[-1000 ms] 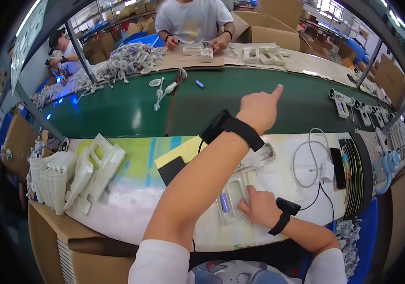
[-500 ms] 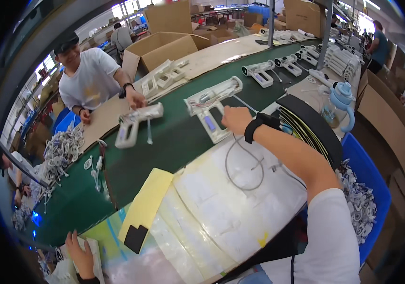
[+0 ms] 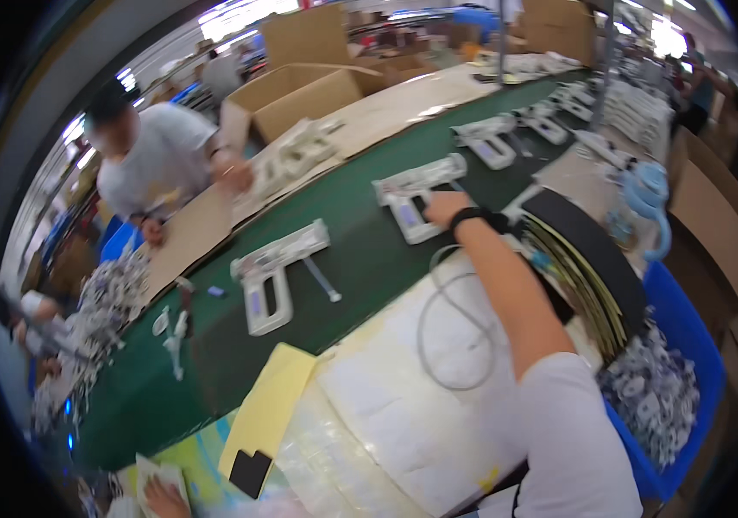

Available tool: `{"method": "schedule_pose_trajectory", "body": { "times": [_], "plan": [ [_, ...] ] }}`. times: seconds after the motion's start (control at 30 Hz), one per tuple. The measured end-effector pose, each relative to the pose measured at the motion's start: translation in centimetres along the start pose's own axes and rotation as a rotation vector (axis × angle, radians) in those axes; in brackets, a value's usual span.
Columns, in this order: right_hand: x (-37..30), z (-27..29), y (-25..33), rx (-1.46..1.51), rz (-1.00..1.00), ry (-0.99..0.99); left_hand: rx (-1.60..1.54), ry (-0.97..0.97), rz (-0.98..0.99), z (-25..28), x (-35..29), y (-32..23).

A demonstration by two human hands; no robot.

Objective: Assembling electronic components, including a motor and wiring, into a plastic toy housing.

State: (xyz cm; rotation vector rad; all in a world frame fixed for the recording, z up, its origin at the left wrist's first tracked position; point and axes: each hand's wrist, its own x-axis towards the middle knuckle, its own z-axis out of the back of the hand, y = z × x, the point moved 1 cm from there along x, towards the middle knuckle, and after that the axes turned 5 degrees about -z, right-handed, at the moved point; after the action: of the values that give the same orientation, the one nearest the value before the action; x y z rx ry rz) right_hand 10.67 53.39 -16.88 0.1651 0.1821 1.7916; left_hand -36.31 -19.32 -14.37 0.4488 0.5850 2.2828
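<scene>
My right hand (image 3: 448, 209) reaches over the green conveyor belt, its fingers closed at the grip of a white gun-shaped plastic housing (image 3: 419, 181). The housing lies open side up, with a lilac part inside its looped handle. At the lower left, my left hand (image 3: 164, 498) lies on a flat white piece (image 3: 146, 473), its blurred fingers stretched out. A second such housing (image 3: 257, 268) rests on the belt left of the first, a thin white stem (image 3: 321, 281) sticking out beside it.
Further housings (image 3: 490, 142) line the belt (image 3: 343, 216) at the far right. Nearer are a grey cable loop (image 3: 425, 332), yellow card (image 3: 270, 406), black curved stack (image 3: 589, 246), blue jug (image 3: 645, 190) and a blue bin (image 3: 704, 388) of small parts. A co-worker (image 3: 157, 151) stands across the belt.
The co-worker's hand has let go of the left housing and drawn back; that housing now lies on the belt. My right hand and its housing have shifted slightly right and away.
</scene>
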Motion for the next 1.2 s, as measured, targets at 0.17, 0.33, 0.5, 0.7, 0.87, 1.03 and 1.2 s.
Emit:
{"method": "schedule_pose_trajectory", "body": {
  "times": [0.17, 0.33, 0.5, 0.7, 0.87, 1.03, 1.2],
  "plan": [
    [-1.1, 0.7, -4.4, -0.108, 0.036, -0.106, -0.655, 0.014, -0.084, 4.4, 0.6, -4.9],
    [-0.1, -0.4, -2.9, -0.163, 0.052, -0.171, -0.477, -0.084, -0.097, 3.2, -0.7, -4.0],
    [-3.2, 3.8, 4.5, -0.034, 0.333, -0.488, -0.517, -0.08, -0.028, 3.6, -0.6, -2.3],
    [-9.4, 7.7, 19.8, 0.249, 0.985, -0.329, -0.6, -0.229, -0.556, 19.1, 0.2, -16.8],
    [-15.1, 9.8, 31.8, 0.22, 0.902, -0.316, -0.529, -0.107, -0.875, 24.2, -2.7, -25.7],
    [-19.0, 9.1, 32.5, 0.182, 0.924, -0.154, -0.599, 0.123, -0.764, 27.7, -0.7, -29.2],
    [-17.6, 4.1, 26.4, -0.13, 0.873, -0.103, -0.772, -0.318, -1.143, 23.5, -0.4, -27.9]
  ]
}}
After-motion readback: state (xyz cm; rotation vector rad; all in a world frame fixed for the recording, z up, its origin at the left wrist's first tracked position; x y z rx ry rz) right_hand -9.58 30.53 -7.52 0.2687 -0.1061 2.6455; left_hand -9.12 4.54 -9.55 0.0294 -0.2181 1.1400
